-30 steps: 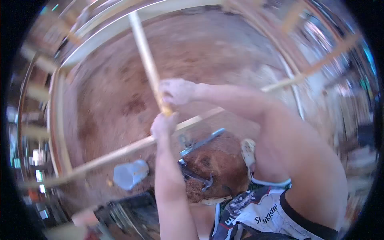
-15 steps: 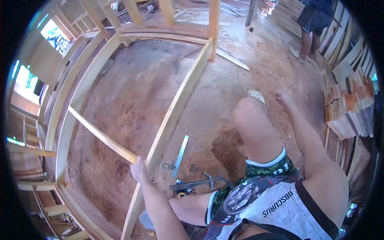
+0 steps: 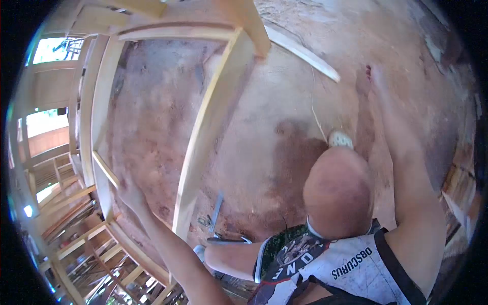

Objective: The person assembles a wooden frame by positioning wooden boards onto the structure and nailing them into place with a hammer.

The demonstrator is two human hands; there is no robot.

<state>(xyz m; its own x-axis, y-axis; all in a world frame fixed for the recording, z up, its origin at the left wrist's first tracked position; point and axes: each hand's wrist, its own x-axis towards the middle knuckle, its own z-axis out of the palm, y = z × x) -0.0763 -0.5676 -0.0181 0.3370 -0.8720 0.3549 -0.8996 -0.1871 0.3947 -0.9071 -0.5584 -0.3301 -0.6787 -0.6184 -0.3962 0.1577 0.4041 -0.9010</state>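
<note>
My left hand (image 3: 131, 193) reaches across the wooden frame and is closed on a narrow wooden strip (image 3: 105, 169). The strip's far end meets the left long board (image 3: 101, 109); my forearm covers much of its nearer part. Closer to me runs the middle board (image 3: 206, 122) of the frame, standing on edge. Away from the frame, my right hand (image 3: 375, 79) is stretched forward over the dirt floor. Its fingers are small and blurred, and nothing shows clearly in it.
A metal try square (image 3: 217, 211) lies on the ground by the middle board. Near my leg is a partly hidden hammer (image 3: 231, 239). A loose pale board (image 3: 302, 51) lies beyond the upright post (image 3: 251, 23). More wooden framing (image 3: 94, 249) stands at lower left.
My left hand has moved left, from the strip's end by the middle board to farther along it. My right arm has stretched farther forward. The view has tilted and shifted; the other person is out of sight.
</note>
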